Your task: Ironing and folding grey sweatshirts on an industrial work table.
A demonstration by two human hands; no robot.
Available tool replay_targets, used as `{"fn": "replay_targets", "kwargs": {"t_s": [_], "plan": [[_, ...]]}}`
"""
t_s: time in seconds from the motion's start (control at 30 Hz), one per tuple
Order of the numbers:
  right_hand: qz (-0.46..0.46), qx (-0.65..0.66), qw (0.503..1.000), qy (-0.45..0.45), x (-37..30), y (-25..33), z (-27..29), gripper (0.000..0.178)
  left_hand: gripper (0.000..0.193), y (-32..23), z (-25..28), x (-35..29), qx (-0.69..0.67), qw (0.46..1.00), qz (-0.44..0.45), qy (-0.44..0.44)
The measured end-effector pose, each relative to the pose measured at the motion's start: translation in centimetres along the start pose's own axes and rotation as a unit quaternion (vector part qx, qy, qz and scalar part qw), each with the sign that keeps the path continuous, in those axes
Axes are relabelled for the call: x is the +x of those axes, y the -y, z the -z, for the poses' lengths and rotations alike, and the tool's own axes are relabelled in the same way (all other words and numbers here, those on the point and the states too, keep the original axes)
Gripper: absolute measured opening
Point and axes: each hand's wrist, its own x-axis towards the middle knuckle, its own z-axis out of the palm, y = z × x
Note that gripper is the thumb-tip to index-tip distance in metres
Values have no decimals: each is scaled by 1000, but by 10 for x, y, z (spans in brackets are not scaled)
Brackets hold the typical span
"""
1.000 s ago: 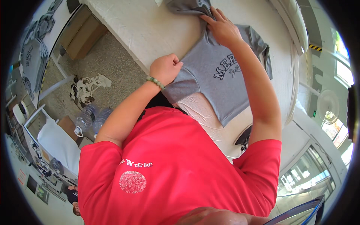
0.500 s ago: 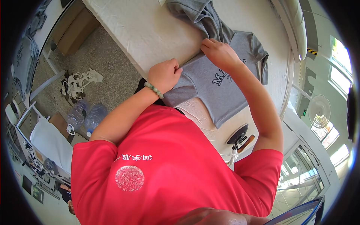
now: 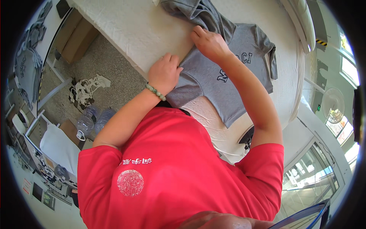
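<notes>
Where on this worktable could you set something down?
On the cream-covered worktable, bare room lies left of the grey shirt, beyond the left hand, up to the table's left edge; a narrower strip borders the shirt's right side. It's crowded around the right hand, near bunched folds, and beside the right arm, where a partly hidden dark iron sits.

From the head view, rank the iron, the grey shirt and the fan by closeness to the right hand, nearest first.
1. Grey shirt: directly under the right hand.
2. Iron: lower right of the hand, partly hidden.
3. Fan: far right, beyond the table.
</notes>
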Motion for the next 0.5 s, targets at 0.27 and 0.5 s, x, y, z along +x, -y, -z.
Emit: {"fn": "replay_targets", "kwargs": {"t_s": [0.27, 0.5], "plan": [[-108, 126, 968, -191, -82, 51, -37, 44, 62, 14, 10, 31, 139, 949, -282, -12], [-221, 159, 954, -127, -220, 149, -32, 41, 54, -4, 28, 53, 191, 930, -313, -37]]}}
